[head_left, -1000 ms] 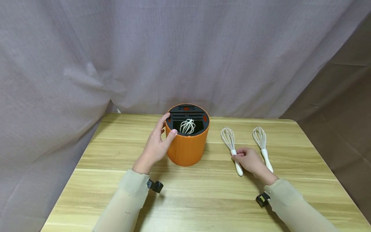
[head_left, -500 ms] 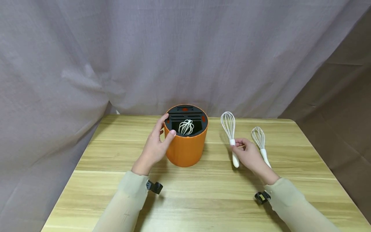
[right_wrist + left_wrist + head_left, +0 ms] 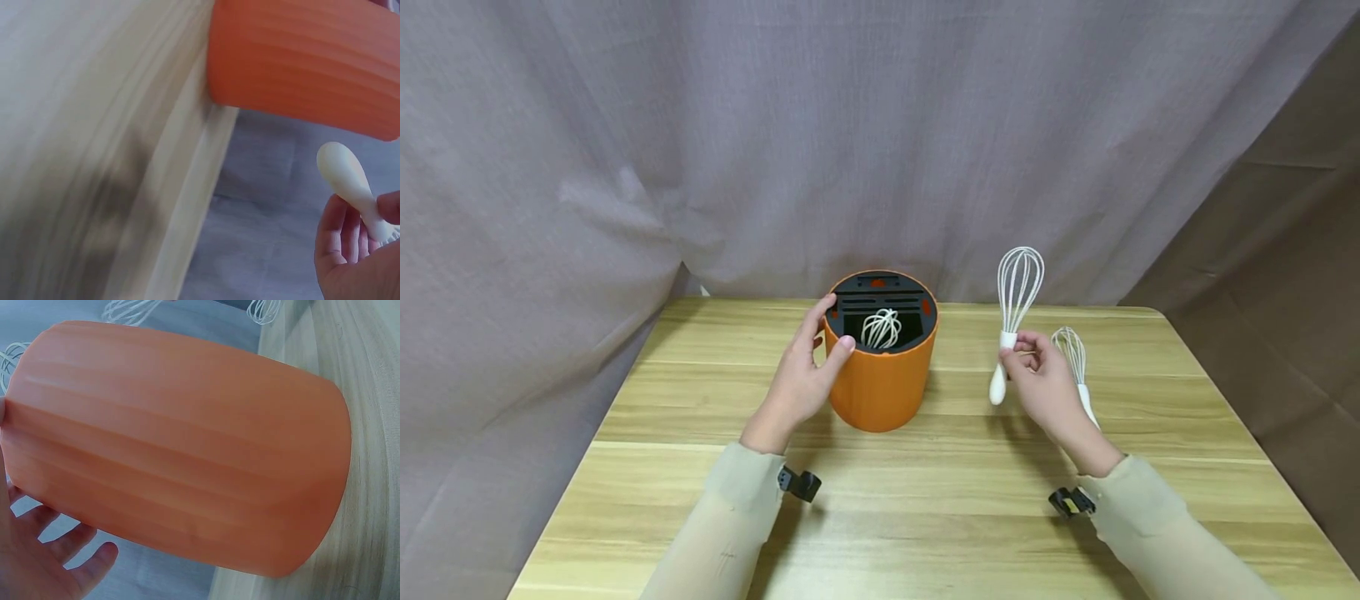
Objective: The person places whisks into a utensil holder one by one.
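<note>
My right hand (image 3: pixel 1043 385) pinches a white whisk (image 3: pixel 997 386) near the top of its handle, wire loops upward, above the table. In the right wrist view, the whisk's rounded handle end (image 3: pixel 342 170) sticks out past my thumb and fingers. An orange round holder (image 3: pixel 880 392) with a black slotted top stands upright at the table's back middle. My left hand (image 3: pixel 801 375) rests against its left side, thumb and index finger at the rim, other fingers spread along the wall. Another whisk (image 3: pixel 882 328) stands in the holder's large slot, handle hidden.
A third whisk (image 3: pixel 1072 354) lies on the wooden table (image 3: pixel 910 517) at the right, partly behind my right hand. A grey curtain (image 3: pixel 880 142) hangs behind the table's back edge, with brown cloth (image 3: pixel 1285 333) on the right.
My right hand has lifted the whisk off the table and tilted it more upright, its loops now higher and slightly right. The left hand and holder stay in place.
</note>
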{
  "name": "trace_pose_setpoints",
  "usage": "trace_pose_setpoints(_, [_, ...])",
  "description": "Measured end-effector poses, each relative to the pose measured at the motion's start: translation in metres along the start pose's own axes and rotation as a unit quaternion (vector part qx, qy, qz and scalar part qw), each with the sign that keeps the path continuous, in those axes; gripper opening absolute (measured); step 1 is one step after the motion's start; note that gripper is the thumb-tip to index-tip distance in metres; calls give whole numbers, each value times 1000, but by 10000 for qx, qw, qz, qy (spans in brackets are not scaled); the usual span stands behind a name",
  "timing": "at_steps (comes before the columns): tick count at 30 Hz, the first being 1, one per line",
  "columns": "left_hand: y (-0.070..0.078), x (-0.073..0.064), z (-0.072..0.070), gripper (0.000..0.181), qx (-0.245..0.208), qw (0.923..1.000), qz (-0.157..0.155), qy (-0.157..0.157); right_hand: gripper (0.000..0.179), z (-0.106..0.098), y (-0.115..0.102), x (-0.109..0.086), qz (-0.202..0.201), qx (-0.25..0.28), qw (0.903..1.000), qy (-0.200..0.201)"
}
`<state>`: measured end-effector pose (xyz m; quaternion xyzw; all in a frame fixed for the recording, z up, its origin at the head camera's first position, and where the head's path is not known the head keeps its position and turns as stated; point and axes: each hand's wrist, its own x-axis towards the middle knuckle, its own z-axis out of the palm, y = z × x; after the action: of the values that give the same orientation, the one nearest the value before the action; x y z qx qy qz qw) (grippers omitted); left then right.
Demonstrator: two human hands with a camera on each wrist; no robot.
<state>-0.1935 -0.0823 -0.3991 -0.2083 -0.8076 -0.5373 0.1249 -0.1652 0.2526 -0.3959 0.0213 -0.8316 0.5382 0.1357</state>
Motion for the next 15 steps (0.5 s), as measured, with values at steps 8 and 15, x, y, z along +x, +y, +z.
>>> trace_pose_setpoints(8, [-1, 0, 0, 61, -9, 10000, -37, 6, 38, 4, -18, 3, -107, 661, 9967, 453])
trace_pose_setpoints(15, [-1, 1, 0, 61, -15, 10000, -29, -10, 36, 9, -33, 4, -200, 1146, 9908, 685])
